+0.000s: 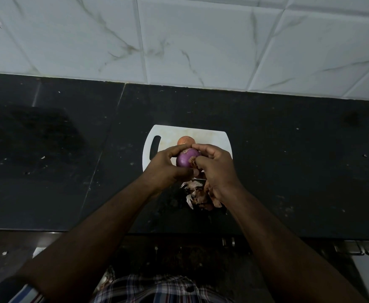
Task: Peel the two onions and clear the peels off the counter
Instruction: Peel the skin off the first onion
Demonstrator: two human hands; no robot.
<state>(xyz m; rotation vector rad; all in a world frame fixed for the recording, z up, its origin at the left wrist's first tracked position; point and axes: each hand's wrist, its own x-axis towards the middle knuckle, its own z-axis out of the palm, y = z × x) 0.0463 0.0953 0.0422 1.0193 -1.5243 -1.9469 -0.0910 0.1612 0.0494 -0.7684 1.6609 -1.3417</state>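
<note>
Hands meet above the near edge of a white cutting board (218, 138) that lies on a black stone counter (299, 171). The left hand (168, 167) grasps a purple onion (186, 159), its fingers curled over the far side and its thumb crossing under the near side. Most of this onion's surface is smooth and glossy purple, with a patch of dry brownish skin at its top and another on its right side. The right hand (216, 169) pinches at that right-side patch, fingertips curled tight against the onion.

Just beyond the held onion, a second onion (185, 140) with orange-brown dry skin sits on the board, partly hidden by the hands. The board has an oval handle slot (155, 147) at its left end.

On the counter, near the board's near edge and partly under the right wrist, lies a heap of papery onion peels (197, 196), brownish and pale. Small pale flecks dot the counter elsewhere.

White marble-patterned wall tiles (201, 40) rise behind the counter on the far side. At the bottom of the view a plaid shirt (161, 289) shows between the two forearms.
</note>
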